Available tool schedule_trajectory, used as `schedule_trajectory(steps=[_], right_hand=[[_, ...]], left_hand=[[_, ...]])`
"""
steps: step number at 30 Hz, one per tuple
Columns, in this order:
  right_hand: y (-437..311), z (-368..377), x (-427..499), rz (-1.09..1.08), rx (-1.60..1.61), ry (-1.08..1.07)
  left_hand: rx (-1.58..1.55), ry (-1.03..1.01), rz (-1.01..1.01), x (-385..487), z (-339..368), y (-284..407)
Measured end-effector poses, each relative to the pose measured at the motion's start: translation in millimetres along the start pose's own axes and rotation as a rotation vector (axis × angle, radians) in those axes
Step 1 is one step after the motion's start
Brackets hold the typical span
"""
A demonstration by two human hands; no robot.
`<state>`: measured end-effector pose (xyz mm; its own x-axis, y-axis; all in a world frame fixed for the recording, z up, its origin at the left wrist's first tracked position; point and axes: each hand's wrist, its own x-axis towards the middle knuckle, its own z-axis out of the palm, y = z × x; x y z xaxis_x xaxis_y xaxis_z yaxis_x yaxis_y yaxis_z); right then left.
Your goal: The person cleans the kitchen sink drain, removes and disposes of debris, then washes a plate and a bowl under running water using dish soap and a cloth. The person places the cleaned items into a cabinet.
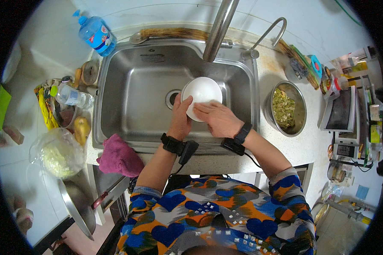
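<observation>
A white bowl (207,89) is held above the right half of the stainless steel sink (140,105). My left hand (181,116) grips its left edge, the thumb lying on the white surface. Against the lower part of that same surface lies my right hand (217,118), fingers together and slightly blurred; it does not grip the bowl. The sink drain (171,98) shows just left of the bowl. Overhead hangs a thick metal faucet spout (215,41), and no water is seen coming from it. I cannot tell whether the bowl is wet.
A metal bowl of chopped green food (284,108) stands right of the sink. Over the front left sink corner lies a purple cloth (119,156). A blue plastic bottle (99,36) stands at the back left corner, and a bagged cabbage (59,153) at the left. A thin curved tap (271,30) rises behind.
</observation>
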<state>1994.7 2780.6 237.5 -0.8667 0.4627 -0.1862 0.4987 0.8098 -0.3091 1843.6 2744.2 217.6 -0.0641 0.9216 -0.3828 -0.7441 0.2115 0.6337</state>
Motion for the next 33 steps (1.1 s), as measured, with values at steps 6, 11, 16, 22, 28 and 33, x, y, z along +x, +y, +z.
schedule_trajectory(steps=[6,11,16,22,28,33], right_hand=[[-2,-8,-2,0.089,-0.038,0.152],[29,-23,-4,0.125,0.762,0.093],[105,-36,19,0.660,0.931,0.590],[186,-56,58,0.872,0.468,0.555],[205,-60,79,0.810,0.265,0.585],[207,-63,78,0.729,0.192,0.581]], left_hand=[[-0.002,-0.044,-0.019,1,-1,-7],[-0.003,-0.025,-0.036,14,-14,-5],[0.046,0.049,-0.041,27,-15,2],[0.005,0.086,-0.080,33,-9,5],[-0.049,0.102,-0.110,40,-9,1],[-0.057,0.095,-0.141,43,-10,2]])
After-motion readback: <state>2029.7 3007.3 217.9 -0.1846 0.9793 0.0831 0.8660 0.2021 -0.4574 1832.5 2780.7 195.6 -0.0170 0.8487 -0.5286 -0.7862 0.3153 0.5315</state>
